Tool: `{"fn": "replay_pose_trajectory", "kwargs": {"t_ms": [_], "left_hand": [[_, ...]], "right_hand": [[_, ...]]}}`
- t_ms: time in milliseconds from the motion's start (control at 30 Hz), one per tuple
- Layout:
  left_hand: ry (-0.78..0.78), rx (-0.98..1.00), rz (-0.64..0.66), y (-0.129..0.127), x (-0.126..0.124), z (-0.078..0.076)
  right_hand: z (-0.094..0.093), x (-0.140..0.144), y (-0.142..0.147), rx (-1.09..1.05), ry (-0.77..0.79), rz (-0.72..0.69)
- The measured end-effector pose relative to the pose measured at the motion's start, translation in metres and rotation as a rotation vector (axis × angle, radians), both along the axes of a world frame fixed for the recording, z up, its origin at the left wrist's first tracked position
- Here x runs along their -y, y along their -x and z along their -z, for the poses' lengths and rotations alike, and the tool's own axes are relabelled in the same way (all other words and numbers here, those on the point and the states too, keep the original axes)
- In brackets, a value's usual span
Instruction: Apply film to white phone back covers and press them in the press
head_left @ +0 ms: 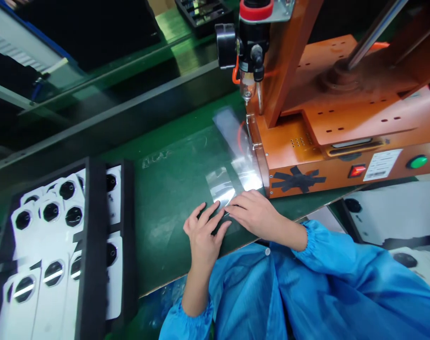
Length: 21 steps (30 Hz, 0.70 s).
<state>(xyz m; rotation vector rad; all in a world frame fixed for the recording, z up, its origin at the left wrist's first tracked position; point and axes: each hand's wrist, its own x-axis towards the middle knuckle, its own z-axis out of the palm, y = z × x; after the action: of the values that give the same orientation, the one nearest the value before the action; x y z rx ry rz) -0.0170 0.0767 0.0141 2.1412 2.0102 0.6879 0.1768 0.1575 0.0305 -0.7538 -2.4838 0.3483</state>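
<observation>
A clear, shiny plastic film (220,184) lies on the green tabletop in front of me. My left hand (204,236) is over its near edge, fingers spread and fingertips beside the film. At the film's near right corner, my right hand (253,215) has its fingers drawn together in a pinch; the exact grip is partly hidden. Just to the right, more clear film (248,172) lies against the side of the orange machine, with a longer translucent strip (232,130) behind it.
The orange press machine (296,160) stands at right, with a red switch (357,171) and green button (418,162). A pressure gauge (226,46) hangs above. Black trays (94,255) at left hold several white panels with dark round windows (54,274). More white panels (395,212) lie at lower right.
</observation>
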Motion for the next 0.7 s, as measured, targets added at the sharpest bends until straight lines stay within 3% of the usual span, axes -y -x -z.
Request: {"fn": "replay_pose_trajectory", "kwargs": {"t_ms": [333, 467, 567, 700], "left_hand": [[-0.027, 0.051, -0.017, -0.003, -0.001, 0.000], [0.022, 0.013, -0.011, -0.007, 0.001, -0.009], [0.092, 0.033, 0.034, -0.010, 0.004, -0.017], [0.105, 0.100, 0.069, -0.010, -0.001, -0.016]], "right_hand": [[-0.004, -0.006, 0.002, 0.150, -0.168, -0.117], [-0.002, 0.001, -0.004, 0.140, -0.206, -0.146], [0.000, 0.016, -0.022, 0.031, -0.173, -0.080], [0.013, 0.024, -0.052, -0.324, -0.121, 0.085]]}}
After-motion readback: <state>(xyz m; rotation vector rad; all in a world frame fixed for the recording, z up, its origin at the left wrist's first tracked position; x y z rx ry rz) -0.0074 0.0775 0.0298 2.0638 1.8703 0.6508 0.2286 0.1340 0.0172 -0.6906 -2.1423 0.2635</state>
